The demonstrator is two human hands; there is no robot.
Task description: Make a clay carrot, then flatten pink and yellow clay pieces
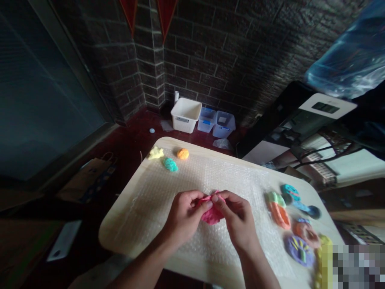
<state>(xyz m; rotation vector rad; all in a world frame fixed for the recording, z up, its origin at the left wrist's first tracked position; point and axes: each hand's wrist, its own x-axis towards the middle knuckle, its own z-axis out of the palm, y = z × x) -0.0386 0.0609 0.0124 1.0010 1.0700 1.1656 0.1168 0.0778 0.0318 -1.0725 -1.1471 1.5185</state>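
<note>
A lump of pink modelling clay (213, 216) is held between both hands above the middle of the table, its top edge pinched by thumbs and fingers. My left hand (187, 209) grips its left side, thumb pressed on the front. On the right side, my right hand (236, 212) pinches it the same way. Under the hands lies a sheet of bubble wrap (162, 200). At the far left corner sit a yellow clay lump (156, 152), a teal clay lump (171, 164) and an orange clay lump (183, 153).
Shaped clay pieces stand along the right side: an orange-and-green piece (279, 210), a blue one (291, 192), a pinkish ring-like one (306, 233) and a purple disc (299, 251). Beyond the table (120, 237), a white bin (185, 114) and clear boxes (222, 124) rest on the floor.
</note>
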